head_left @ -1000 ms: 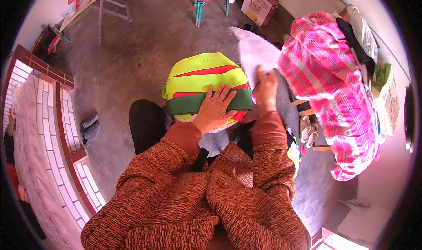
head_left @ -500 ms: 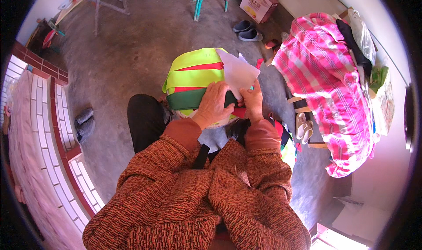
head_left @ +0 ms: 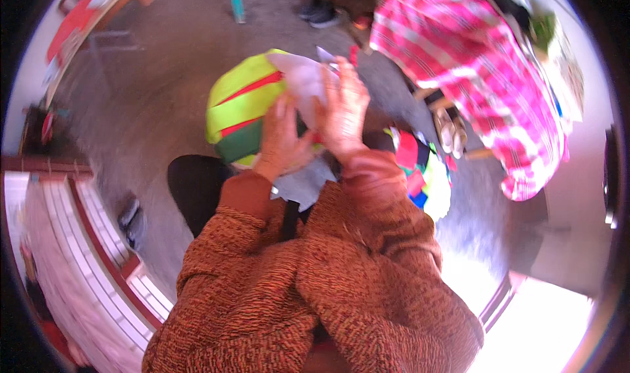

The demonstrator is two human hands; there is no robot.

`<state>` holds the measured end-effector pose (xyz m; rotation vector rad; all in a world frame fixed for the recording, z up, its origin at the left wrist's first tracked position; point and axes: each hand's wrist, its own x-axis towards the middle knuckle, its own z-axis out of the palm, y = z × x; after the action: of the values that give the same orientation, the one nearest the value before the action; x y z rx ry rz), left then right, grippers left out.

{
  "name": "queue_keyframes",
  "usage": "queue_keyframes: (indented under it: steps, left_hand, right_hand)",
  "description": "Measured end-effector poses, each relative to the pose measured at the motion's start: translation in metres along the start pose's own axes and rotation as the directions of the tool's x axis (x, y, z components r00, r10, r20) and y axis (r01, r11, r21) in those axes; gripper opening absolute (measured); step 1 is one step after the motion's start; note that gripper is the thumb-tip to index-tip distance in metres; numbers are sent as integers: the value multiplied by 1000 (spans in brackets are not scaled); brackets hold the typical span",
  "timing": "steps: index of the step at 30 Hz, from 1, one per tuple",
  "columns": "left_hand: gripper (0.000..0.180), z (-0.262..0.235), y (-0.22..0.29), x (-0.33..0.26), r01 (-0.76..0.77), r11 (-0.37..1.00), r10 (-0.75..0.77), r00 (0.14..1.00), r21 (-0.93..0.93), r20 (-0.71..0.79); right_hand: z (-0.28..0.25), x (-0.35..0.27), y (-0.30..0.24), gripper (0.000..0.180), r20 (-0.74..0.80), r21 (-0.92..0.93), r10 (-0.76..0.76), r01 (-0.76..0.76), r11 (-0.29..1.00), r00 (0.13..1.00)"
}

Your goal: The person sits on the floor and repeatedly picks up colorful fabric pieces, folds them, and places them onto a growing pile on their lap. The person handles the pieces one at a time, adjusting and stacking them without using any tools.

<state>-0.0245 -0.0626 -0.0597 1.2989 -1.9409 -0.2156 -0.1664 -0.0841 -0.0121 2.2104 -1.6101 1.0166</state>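
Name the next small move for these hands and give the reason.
Probably smooth the white sheet down flat: the right hand holds it partly lifted over the yellow-green fabric bundle, while the left hand presses its lower part against that bundle.

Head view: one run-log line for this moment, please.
left hand: on white sheet | right hand: holds white sheet | under: yellow-green striped fabric | right side: pink plaid cloth

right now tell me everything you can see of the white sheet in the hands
The white sheet looks like thin paper or light fabric, pale and slightly crumpled, blurred here. It stands up in front of the person over a yellow-green bundle with red and dark green stripes. The right hand holds its right edge and the left hand presses at its lower part.
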Motion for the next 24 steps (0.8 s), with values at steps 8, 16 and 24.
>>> queue_keyframes:
  steps: [8,16,24]
  left_hand:
    - [74,7,-7,2,-135,962,55,948,238,315]
    - [75,8,-9,4,-133,972,68,949,193,309]
    - [65,5,-1,7,-151,973,83,934,174,347]
  right_hand:
    - [51,-55,18,48,377,110,-25,-18,994,926]
    - [34,-45,24,52,503,406,26,-263,875,864]
    - [-30,-69,99,29,212,677,335,-385,627,918]
